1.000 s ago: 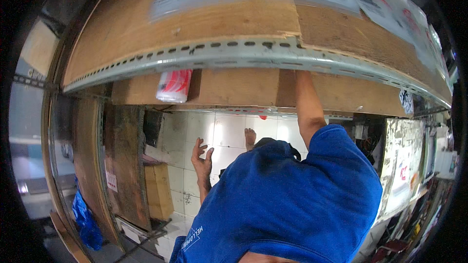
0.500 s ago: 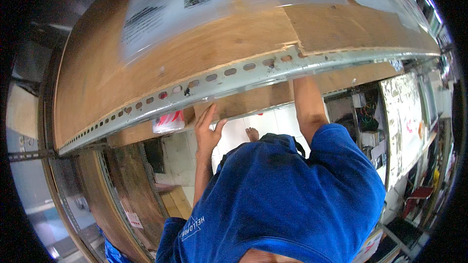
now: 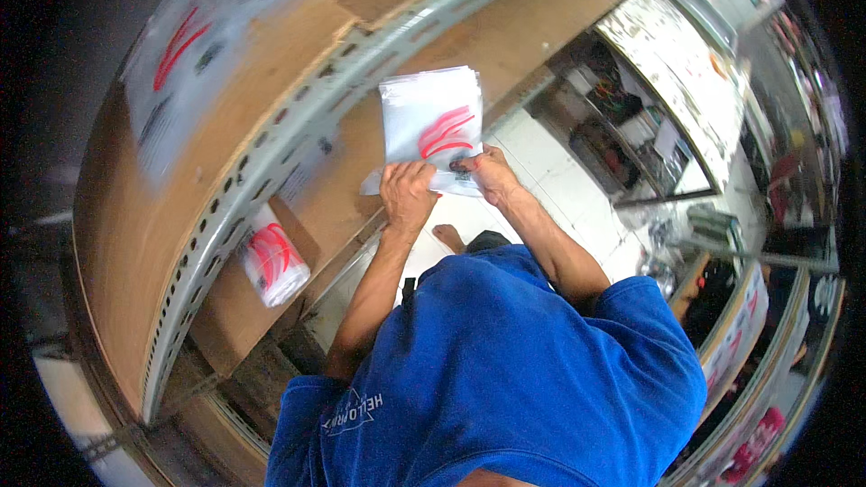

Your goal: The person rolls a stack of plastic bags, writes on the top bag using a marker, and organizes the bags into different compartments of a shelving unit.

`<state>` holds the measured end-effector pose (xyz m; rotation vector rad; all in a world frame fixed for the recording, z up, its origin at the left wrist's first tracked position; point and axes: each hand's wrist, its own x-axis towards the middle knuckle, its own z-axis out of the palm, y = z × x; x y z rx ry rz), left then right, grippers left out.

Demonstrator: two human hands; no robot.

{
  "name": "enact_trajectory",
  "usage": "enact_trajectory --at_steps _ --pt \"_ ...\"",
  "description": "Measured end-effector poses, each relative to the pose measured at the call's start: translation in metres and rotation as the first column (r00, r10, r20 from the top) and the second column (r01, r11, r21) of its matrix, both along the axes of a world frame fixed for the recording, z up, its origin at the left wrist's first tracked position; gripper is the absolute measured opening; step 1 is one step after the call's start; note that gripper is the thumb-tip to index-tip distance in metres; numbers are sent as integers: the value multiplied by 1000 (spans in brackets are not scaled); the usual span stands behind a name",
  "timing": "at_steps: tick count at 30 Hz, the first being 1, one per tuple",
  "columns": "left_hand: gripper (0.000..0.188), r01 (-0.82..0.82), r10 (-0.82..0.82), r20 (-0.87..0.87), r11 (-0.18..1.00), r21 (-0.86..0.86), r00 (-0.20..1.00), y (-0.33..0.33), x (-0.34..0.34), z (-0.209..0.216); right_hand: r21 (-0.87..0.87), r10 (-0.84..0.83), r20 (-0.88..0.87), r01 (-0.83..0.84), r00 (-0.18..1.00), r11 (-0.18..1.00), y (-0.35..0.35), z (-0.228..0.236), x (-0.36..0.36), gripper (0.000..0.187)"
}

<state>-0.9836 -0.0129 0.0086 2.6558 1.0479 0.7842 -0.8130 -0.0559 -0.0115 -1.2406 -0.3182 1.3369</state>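
Note:
A white plastic-wrapped packet (image 3: 431, 113) with red marker strokes is held up in front of me, level with the lower shelf. My left hand (image 3: 410, 191) grips its near left corner with the fingers curled over the edge. At the near right corner my right hand (image 3: 492, 173) pinches it, thumb on top. Clear plastic hangs loose along the near edge, between and beside the hands. To the left, a rolled white package (image 3: 273, 257) with red strokes lies on the lower wooden shelf (image 3: 352, 162), apart from my hands.
The upper wooden shelf (image 3: 298, 63) has a perforated grey metal edge (image 3: 216, 225) and flat plastic-wrapped packets (image 3: 185, 63) on top. A worn white tabletop (image 3: 672, 63) stands at the right over a rack with cables. Below is a white tiled floor (image 3: 532, 158). More shelving (image 3: 740, 325) stands at lower right.
My right hand has come out from under the upper shelf with the packet. My left hand has left the shelf edge and grips the packet too. The view has turned rightward.

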Motion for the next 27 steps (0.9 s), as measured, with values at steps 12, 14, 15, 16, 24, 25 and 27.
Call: enact_trajectory --at_steps 12,14,15,16,24,25,27 --pt "15 425 -298 367 840 -337 881 -28 51 179 329 -166 8 155 986 932 -131 -67 93 101" --pt "10 411 -148 433 674 -614 889 -27 62 188 443 -81 -355 244 932 863 -136 -55 105 100" --pt "10 353 -75 373 535 -768 925 -14 69 180 537 49 -451 228 891 812 -140 -53 117 93" --pt "14 392 -23 449 527 -754 893 -12 85 178 630 185 -519 226 835 743 -143 -52 130 85" --pt "49 427 233 452 153 -891 861 43 203 71 446 5 -649 374 761 813 -165 -42 233 60" --pt "49 399 227 407 82 -913 885 46 215 56 360 -102 -568 357 817 862 -169 -13 245 53" --pt "47 299 191 282 -70 -952 940 46 243 23 254 -206 -425 335 882 908 -184 -20 282 49"
